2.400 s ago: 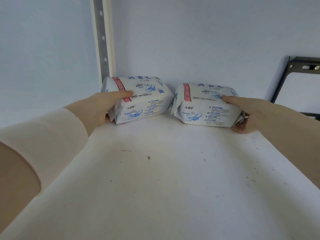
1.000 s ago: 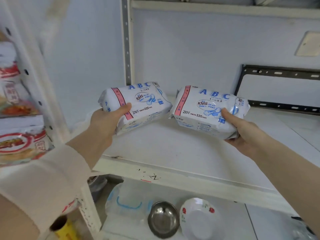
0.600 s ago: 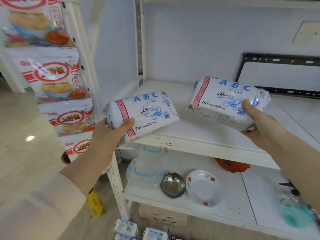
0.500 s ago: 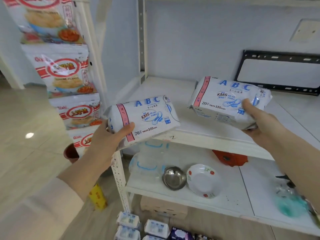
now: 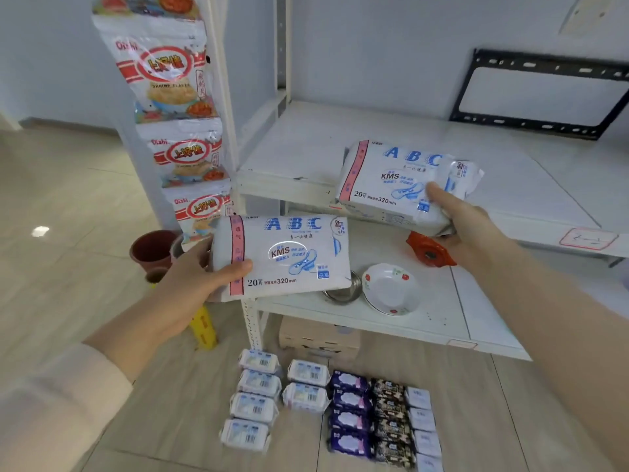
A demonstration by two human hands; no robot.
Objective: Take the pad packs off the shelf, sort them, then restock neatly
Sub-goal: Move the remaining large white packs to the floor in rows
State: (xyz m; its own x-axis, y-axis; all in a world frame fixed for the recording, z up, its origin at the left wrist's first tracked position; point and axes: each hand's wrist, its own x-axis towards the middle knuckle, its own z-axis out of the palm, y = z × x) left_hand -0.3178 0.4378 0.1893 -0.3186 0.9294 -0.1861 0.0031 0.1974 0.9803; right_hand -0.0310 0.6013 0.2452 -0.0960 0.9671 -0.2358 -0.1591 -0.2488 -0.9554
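Note:
My left hand point(image 5: 190, 287) grips a white ABC pad pack point(image 5: 289, 257) by its left end, held in the air in front of the lower shelf. My right hand point(image 5: 466, 226) grips a second white ABC pad pack point(image 5: 394, 178) by its right end, just above the front edge of the white shelf point(image 5: 306, 158). On the wooden floor below lie sorted rows of pad packs: white ones point(image 5: 258, 396), dark purple ones point(image 5: 349, 413), dark patterned ones point(image 5: 391, 424) and small white ones point(image 5: 422, 420).
The lower shelf point(image 5: 442, 321) carries a floral white bowl point(image 5: 391, 287), a steel bowl point(image 5: 343, 291) and a red object point(image 5: 427, 250). Snack bags point(image 5: 173, 97) hang on the left upright. Brown pots point(image 5: 153, 250), a yellow item point(image 5: 204, 328) and a cardboard box point(image 5: 320, 338) sit on the floor. A black bracket point(image 5: 544, 93) leans at the back.
Both hands lifted the two ABC packs off the back of the shelf and drew them out and down. The view tilted down, bringing the sorted packs on the floor into sight.

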